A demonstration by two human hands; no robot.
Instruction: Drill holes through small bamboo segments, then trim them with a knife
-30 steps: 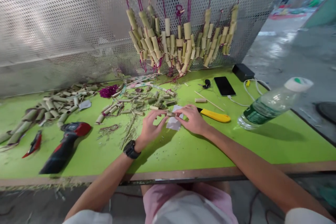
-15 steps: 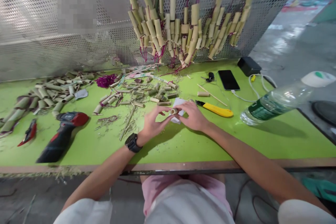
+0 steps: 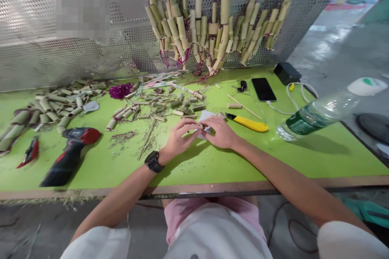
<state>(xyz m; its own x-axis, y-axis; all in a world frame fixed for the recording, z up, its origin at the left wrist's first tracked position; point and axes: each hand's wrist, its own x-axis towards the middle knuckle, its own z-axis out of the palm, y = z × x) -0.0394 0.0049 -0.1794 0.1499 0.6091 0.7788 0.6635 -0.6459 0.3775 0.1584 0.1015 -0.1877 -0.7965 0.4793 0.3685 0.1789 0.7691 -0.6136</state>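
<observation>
Both hands meet over the green table, closed around a short bamboo piece [image 3: 201, 126]; only its end shows between the fingers. My left hand [image 3: 180, 137], with a dark watch on its wrist, grips it from the left with thumb and fingers. From the right, my right hand [image 3: 223, 132] pinches the same piece. A small white sheet [image 3: 207, 115] lies behind and partly under the fingers; whether it is held or just lying there I cannot tell. Right of the hands are a yellow-handled cutter [image 3: 247, 123] and a loose bamboo tube [image 3: 234, 106].
Bamboo tubes [image 3: 57, 103] are heaped at left, near a cordless drill [image 3: 71, 153] and red pruning shears [image 3: 29, 153]. Strung bamboo [image 3: 212, 32] hangs on the perforated metal panel. A phone [image 3: 263, 89], keys [image 3: 242, 86] and a water bottle [image 3: 316, 114] stand or lie at right.
The bamboo piece has turned in my hands; its round open end faced me before and is now mostly covered. My left fingers have moved over it. The view has shifted slightly.
</observation>
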